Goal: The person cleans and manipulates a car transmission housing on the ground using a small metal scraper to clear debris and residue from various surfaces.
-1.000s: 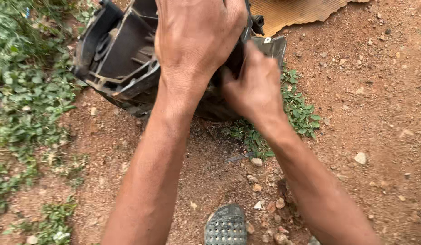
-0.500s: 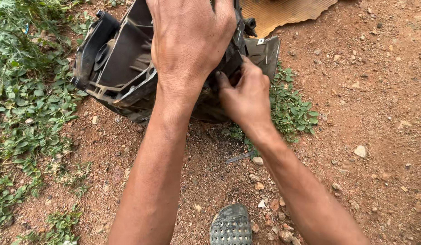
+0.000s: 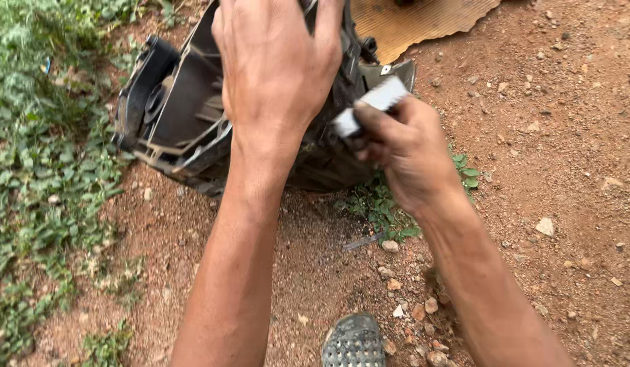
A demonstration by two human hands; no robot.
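A large black plastic housing (image 3: pixel 179 115) with ribs and openings lies on red dirt at the top of the head view. My left hand (image 3: pixel 277 61) is spread over its upper right side, fingers curled over the edge and gripping it. My right hand (image 3: pixel 403 146) is just right of the housing and pinches a small flat pale grey piece (image 3: pixel 372 105) between thumb and fingers, held slightly off the housing's corner. Part of the housing is hidden under my left hand and forearm.
Green ground plants (image 3: pixel 36 156) cover the left side, and a small clump (image 3: pixel 389 207) grows under my right hand. A brown corrugated sheet (image 3: pixel 423 20) lies at the top. A grey perforated shoe toe (image 3: pixel 352 343) shows at the bottom. Loose stones (image 3: pixel 544 225) dot the dirt.
My right hand has pulled back from the housing's edge and now holds a pale grey piece that was not seen in it before. My left hand stays on the housing.
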